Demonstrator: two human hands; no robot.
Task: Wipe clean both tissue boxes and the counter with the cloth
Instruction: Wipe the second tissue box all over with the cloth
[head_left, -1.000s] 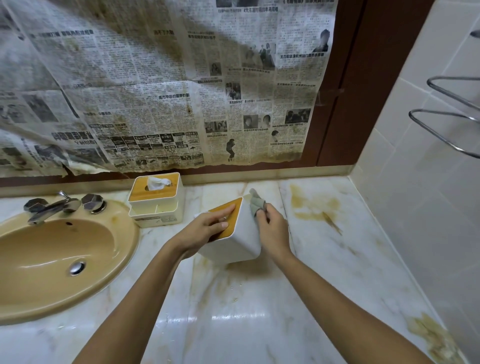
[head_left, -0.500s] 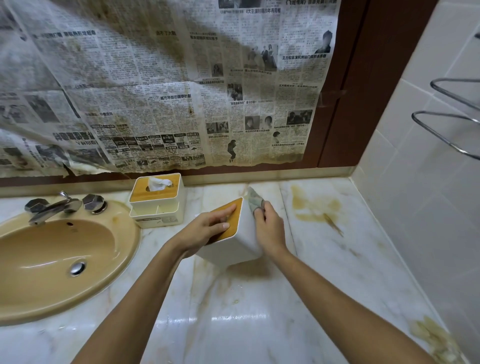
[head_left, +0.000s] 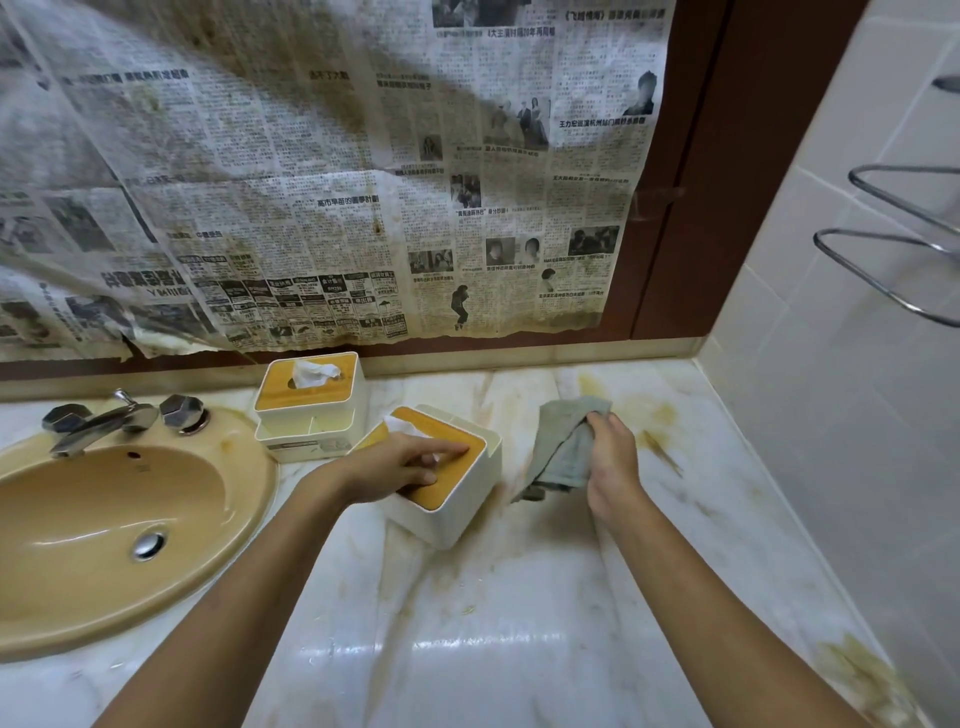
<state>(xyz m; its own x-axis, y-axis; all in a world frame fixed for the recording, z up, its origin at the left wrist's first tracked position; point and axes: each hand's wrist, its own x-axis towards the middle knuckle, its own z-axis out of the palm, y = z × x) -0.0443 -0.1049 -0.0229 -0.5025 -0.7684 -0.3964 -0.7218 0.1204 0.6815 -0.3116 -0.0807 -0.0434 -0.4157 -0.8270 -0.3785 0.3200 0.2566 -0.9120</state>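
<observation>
Two white tissue boxes with orange-brown lids stand on the marble counter (head_left: 519, 613). The near tissue box (head_left: 457, 499) sits upright, turned at an angle, with my left hand (head_left: 400, 465) resting on its lid, fingers stretched over the top. The far tissue box (head_left: 311, 402) stands behind it by the wall, a tissue poking out. My right hand (head_left: 610, 467) grips a grey-green cloth (head_left: 563, 447) just right of the near box, apart from it, the cloth hanging down toward the counter.
A yellow sink (head_left: 104, 525) with a chrome tap (head_left: 114, 418) fills the left. Brownish stains (head_left: 649, 421) mark the counter at the back right and near the front right corner (head_left: 862, 675). Tiled wall with a metal rack (head_left: 893, 244) on the right.
The near box, tilted on its side before, now stands upright on the counter. My right hand has drawn the cloth away from the box to the right. My left hand now lies on the lid.
</observation>
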